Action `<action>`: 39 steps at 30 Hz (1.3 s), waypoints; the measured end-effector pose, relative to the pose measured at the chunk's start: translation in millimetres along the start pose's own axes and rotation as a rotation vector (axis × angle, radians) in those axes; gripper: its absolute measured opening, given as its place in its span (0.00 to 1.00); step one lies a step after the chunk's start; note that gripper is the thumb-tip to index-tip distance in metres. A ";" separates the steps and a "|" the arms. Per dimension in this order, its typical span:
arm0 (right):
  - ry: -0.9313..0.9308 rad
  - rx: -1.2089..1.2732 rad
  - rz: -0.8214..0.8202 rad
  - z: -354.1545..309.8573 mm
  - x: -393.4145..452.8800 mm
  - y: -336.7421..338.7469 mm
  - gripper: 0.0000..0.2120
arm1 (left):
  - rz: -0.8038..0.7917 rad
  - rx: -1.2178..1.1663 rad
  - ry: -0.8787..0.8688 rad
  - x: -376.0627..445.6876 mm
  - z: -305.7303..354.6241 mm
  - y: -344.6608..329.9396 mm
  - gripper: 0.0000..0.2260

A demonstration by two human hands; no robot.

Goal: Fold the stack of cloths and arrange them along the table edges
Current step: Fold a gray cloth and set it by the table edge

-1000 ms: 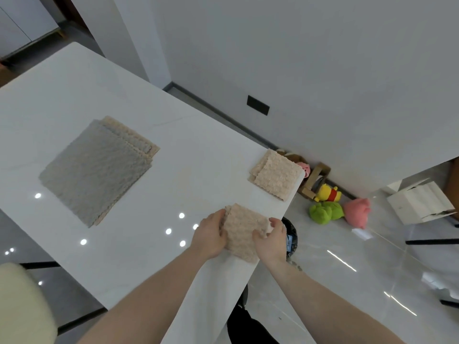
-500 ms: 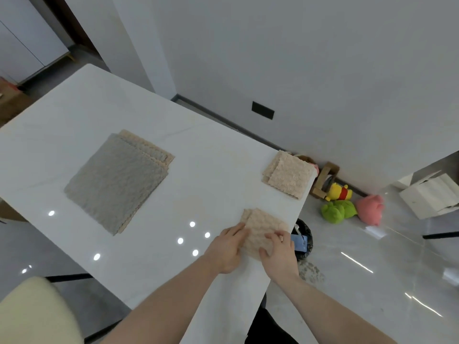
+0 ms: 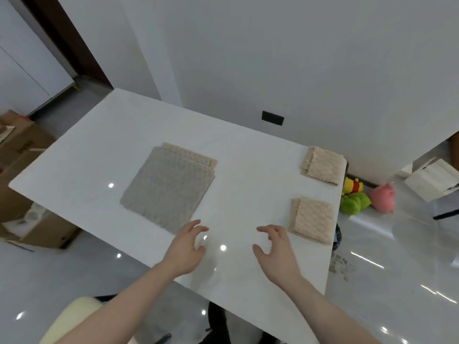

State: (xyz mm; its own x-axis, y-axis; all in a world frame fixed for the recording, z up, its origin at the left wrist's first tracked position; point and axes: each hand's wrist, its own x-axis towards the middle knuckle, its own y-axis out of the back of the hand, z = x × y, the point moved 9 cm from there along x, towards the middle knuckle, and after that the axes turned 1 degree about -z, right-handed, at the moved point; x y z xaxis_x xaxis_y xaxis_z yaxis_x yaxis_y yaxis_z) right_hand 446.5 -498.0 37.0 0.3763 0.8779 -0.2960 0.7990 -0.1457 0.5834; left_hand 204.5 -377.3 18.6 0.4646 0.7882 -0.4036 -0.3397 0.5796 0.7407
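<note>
**Monitor:** What do the cloths look like from your feed?

**Operator:** I see the stack of unfolded cloths [image 3: 169, 187] lying flat near the middle of the white table [image 3: 104, 135]. The top sheet is grey with a bumpy, quilted texture; beige edges of the sheets beneath peek out along its far and right sides. Two more are folded into small beige squares with the same nubbly surface. The nearer folded cloth [image 3: 313, 219] sits by the table's right edge, its layers stepped slightly on the left side. The farther folded cloth [image 3: 323, 165] lies at the right far corner, well apart from the first, along the same edge.

**Monitor:** And the hands?

**Operator:** Both are empty. My left hand [image 3: 185, 249] hovers over the table just in front of the stack's near corner, fingers loosely spread, touching nothing that I can make out. My right hand [image 3: 275, 252] is likewise relaxed and spread, just left of the nearer folded cloth.

**Monitor:** Anything around the table?

**Operator:** Plush toys [image 3: 357, 197] on the glossy floor to the right, cardboard boxes [image 3: 22, 155] to the left.
</note>
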 end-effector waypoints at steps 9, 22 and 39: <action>0.030 0.059 -0.156 -61.0 -18.1 -66.7 0.19 | 0.180 -0.037 0.114 -70.5 -72.9 65.9 0.21; -0.020 0.041 -0.088 -125.8 27.3 -146.6 0.19 | 0.046 0.115 -0.008 5.8 -151.7 150.9 0.21; -0.244 -0.186 0.053 -159.2 108.4 -288.6 0.21 | -0.228 0.390 -0.429 152.0 -267.0 163.9 0.22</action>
State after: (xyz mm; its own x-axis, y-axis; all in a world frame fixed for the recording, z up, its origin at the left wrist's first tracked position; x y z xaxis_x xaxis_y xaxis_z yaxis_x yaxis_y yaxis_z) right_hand 182.0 -288.1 -43.1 0.5345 0.7328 -0.4212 0.6841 -0.0825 0.7247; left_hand 1.1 -107.2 -64.7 0.8047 0.4535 -0.3831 0.0926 0.5414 0.8356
